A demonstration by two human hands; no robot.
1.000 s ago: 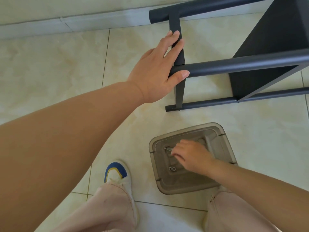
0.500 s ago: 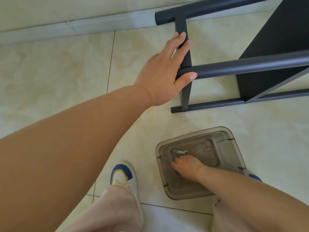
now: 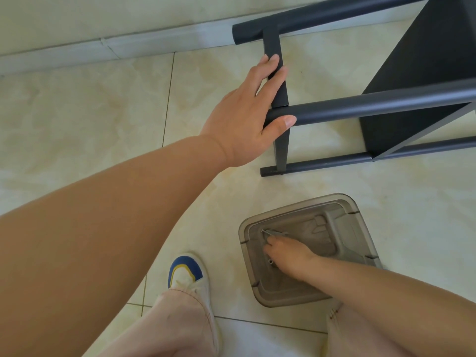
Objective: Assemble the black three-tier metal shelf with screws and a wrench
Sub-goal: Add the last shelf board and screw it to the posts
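The black metal shelf (image 3: 386, 104) lies on its side on the tiled floor at the upper right, its tubes running right towards a black panel (image 3: 425, 73). My left hand (image 3: 244, 114) rests on the shelf's left end, with straight fingers along the flat crossbar and the thumb over the middle tube. My right hand (image 3: 286, 253) reaches down into a grey translucent bin (image 3: 304, 203). Its curled fingertips touch a small silver wrench (image 3: 274, 231) on the bin's bottom. Whether they pinch it is hidden. A small screw (image 3: 270, 262) lies beside that hand.
The wall's baseboard (image 3: 103, 50) runs along the top left. My left shoe (image 3: 185, 271) and my trouser legs stand just left of and below the bin. Bare floor tiles spread to the left of the shelf.
My right hand has shifted inside the bin from the screws up towards the wrench. My left hand stays on the shelf's end.
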